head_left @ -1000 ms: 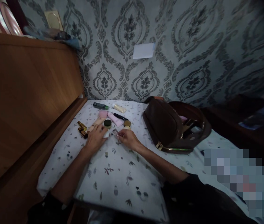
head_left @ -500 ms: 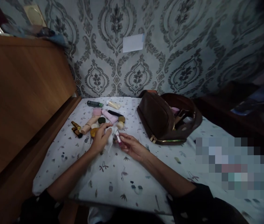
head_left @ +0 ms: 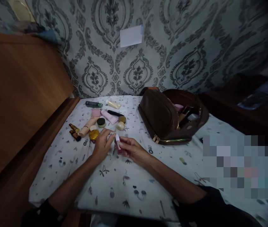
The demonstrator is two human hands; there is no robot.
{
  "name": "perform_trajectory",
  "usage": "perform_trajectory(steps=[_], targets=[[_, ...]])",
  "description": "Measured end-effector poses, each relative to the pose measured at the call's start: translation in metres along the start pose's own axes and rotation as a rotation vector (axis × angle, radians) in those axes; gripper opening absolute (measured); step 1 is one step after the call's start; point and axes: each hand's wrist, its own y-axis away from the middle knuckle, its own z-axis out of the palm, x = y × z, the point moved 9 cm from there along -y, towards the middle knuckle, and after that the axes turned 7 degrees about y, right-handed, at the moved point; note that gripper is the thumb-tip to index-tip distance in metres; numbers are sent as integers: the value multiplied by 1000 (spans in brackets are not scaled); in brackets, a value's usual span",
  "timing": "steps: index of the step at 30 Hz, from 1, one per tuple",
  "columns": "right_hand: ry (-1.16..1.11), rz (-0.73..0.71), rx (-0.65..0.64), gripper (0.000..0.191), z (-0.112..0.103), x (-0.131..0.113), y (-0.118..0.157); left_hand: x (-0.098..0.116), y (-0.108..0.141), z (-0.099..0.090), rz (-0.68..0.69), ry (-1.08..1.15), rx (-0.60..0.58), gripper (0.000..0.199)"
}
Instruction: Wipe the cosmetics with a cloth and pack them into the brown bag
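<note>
My right hand (head_left: 132,150) is closed on a small pink bottle with a white cap (head_left: 118,143), held tilted just above the printed cloth. Close by on its left, my left hand (head_left: 102,145) has its fingertips near the cap; what they hold, if anything, is too small to make out. Just beyond my left hand are a gold-lidded jar (head_left: 94,135), a dark-lidded jar (head_left: 101,122) and a cream round container (head_left: 120,126). A pink tube (head_left: 109,116) and a beige tube (head_left: 88,126) lie behind them.
An open brown bag (head_left: 158,115) with items inside stands at the right. Gold-and-black tubes (head_left: 75,135) lie at the left, a green bottle (head_left: 93,104) and a cream tube (head_left: 113,104) at the back. A wooden cabinet (head_left: 25,88) borders the left side.
The white, tissue-like piece between my hands is no longer visible. The pink bottle stays in my right hand, and my left hand remains beside it. The view has shifted slightly.
</note>
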Motion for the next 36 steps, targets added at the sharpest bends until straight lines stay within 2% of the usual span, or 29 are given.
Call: perform_trajectory(steps=[4,8,10,16,20,22,24,30,33,36], targets=[[-46,17,15,37,2,2,3,-8,-8,-14,-98,93,136,43],[-139,50,-26,41,13,7,5,-20,-4,-9,-193,157,215,41],[-190,33,-21,39,14,8,5,-23,1,-1,-229,194,211,37],[-280,-84,164,31,-12,3,0,-20,10,21,-245,290,4,28],[-315,-131,204,32,-24,-2,-2,-27,15,39,-370,512,-205,30],[-296,-129,194,33,-25,-4,-1,-30,17,43,-409,592,-264,35],[-250,-117,170,33,-24,-6,-1,-32,13,35,-381,540,-230,36],[-76,-30,129,38,-19,-3,2,-32,4,-5,-274,299,39,26],[-30,-7,110,41,-17,2,1,-18,4,-12,-150,168,47,25],[-22,-41,97,42,-17,3,0,-4,5,-10,-13,28,9,24]])
